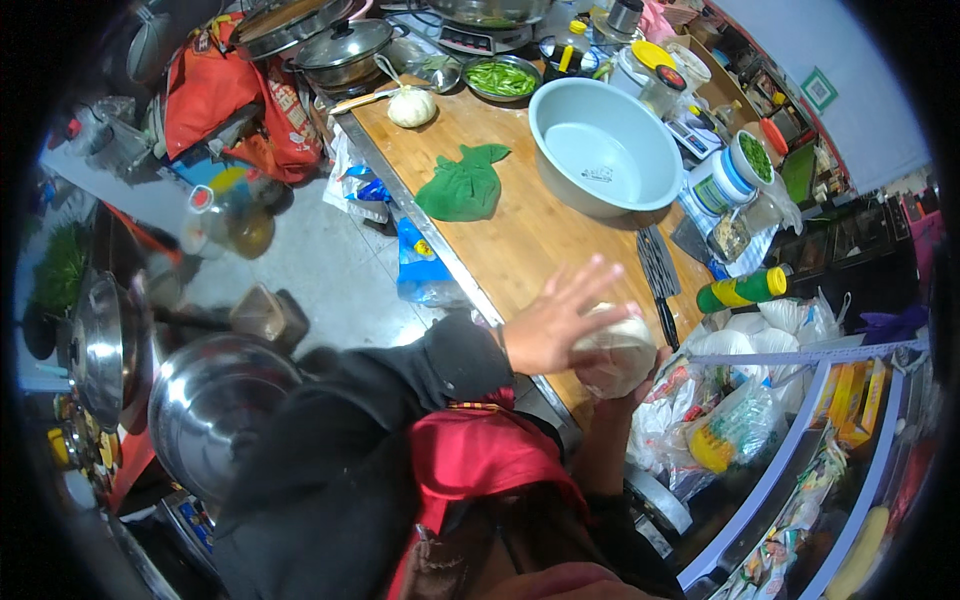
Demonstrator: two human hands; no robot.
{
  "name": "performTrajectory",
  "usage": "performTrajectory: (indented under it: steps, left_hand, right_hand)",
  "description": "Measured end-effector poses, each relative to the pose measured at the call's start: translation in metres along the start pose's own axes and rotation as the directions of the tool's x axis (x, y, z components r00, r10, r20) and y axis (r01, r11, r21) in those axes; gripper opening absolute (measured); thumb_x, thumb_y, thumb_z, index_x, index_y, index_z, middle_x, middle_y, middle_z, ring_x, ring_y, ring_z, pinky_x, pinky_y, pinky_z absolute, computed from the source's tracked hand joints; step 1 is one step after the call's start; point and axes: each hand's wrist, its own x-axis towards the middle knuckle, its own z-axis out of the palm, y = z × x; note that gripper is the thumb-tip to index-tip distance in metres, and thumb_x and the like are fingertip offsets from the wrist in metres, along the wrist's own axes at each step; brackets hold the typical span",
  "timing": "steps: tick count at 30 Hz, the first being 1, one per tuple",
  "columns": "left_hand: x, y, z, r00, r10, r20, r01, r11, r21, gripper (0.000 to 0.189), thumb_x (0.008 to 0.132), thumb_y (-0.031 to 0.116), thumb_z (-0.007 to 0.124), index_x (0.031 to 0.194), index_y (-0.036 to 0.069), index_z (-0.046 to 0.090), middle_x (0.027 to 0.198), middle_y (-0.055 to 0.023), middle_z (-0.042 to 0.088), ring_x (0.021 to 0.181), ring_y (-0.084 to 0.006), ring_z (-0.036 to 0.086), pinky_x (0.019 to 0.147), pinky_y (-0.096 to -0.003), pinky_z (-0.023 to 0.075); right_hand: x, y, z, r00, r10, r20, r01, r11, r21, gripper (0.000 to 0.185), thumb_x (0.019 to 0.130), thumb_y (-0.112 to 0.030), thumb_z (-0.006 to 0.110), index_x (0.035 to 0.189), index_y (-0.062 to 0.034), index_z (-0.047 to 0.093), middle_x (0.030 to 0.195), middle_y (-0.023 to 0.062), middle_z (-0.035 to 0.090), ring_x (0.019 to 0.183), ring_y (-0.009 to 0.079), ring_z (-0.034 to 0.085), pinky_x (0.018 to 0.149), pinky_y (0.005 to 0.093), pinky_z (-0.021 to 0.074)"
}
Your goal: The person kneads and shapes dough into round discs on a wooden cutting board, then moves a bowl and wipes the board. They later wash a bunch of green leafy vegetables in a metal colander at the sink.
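Observation:
My right hand [646, 379] holds a pale, rounded, partly see-through thing [616, 360] from below and the side, above the near edge of the wooden board. Whether it is a bowl or a wrapped lump, I cannot tell. Over its top and left side my left hand [555, 319] is spread, fingers apart and slightly blurred; contact is unclear. Beyond lies a light blue plastic basin [600, 150] with nothing seen in it. A black slotted turner [658, 262] rests to its near right. A green, cloth-like piece [465, 184] lies crumpled left of the basin.
The wooden board [420, 161] has a metal edge on its left. At its far end are a white bulb-shaped thing [412, 106], a bowl of green peppers [502, 78] and a lidded pot [343, 52]. A green bottle [739, 291] and plastic bags [739, 427] stand right.

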Motion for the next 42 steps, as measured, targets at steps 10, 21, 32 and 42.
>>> performTrajectory:
  steps: [10, 21, 32, 42]
  left_hand:
    - [-0.049, -0.091, -0.014, 0.9, -0.134, 0.414, 0.032, -0.928, -0.37, 0.058, 0.094, 0.051, 0.024, 0.133, 0.011, 0.038, 0.133, -0.0108, 0.043, 0.122, -0.0262, 0.041, 0.101, -0.0433, 0.0337]
    - [-0.011, -0.113, -0.077, 0.996, 0.078, -0.038, -0.082, 0.7, -0.709, 0.052, 0.089, 0.035, 0.045, 0.133, 0.008, 0.036, 0.135, -0.0146, 0.037, 0.13, -0.0266, 0.027, 0.104, -0.0391, 0.0259]
    - [-0.03, -0.15, -0.054, 0.677, -0.308, 0.668, 0.294, -0.719, -0.629, 0.059, 0.093, 0.053, 0.029, 0.131, 0.009, 0.039, 0.129, -0.0108, 0.046, 0.119, -0.0259, 0.042, 0.099, -0.0407, 0.0338]
    - [-0.046, -0.159, -0.053, 0.793, -0.405, 0.456, 0.143, -0.602, -0.785, 0.058, 0.093, 0.045, 0.037, 0.132, 0.002, 0.037, 0.135, -0.0136, 0.041, 0.121, -0.0265, 0.042, 0.102, -0.0395, 0.0316]
  right_hand:
    - [0.084, 0.05, 0.116, 0.805, 0.378, 0.458, 0.574, -0.298, -0.762, 0.072, 0.086, -0.05, 0.05, 0.134, 0.0013, 0.033, 0.132, 0.0187, 0.041, 0.123, 0.0292, 0.039, 0.1, 0.0418, 0.0324]
    - [0.109, 0.097, 0.037, 0.944, 0.251, -0.213, -0.236, 0.967, 0.094, 0.072, 0.086, -0.063, 0.035, 0.134, -0.0103, 0.034, 0.131, 0.0125, 0.041, 0.118, 0.0269, 0.041, 0.1, 0.0426, 0.0328]
    - [0.133, 0.066, 0.091, 0.997, 0.071, -0.001, -0.03, 0.41, -0.912, 0.062, 0.084, -0.04, 0.05, 0.135, -0.0079, 0.034, 0.129, 0.0113, 0.047, 0.119, 0.0283, 0.045, 0.1, 0.0427, 0.0333]
    - [0.131, 0.103, 0.087, 0.961, 0.036, -0.273, -0.155, 0.89, -0.429, 0.058, 0.091, -0.045, 0.041, 0.134, -0.009, 0.031, 0.128, 0.0124, 0.046, 0.116, 0.0285, 0.047, 0.094, 0.0433, 0.0403]
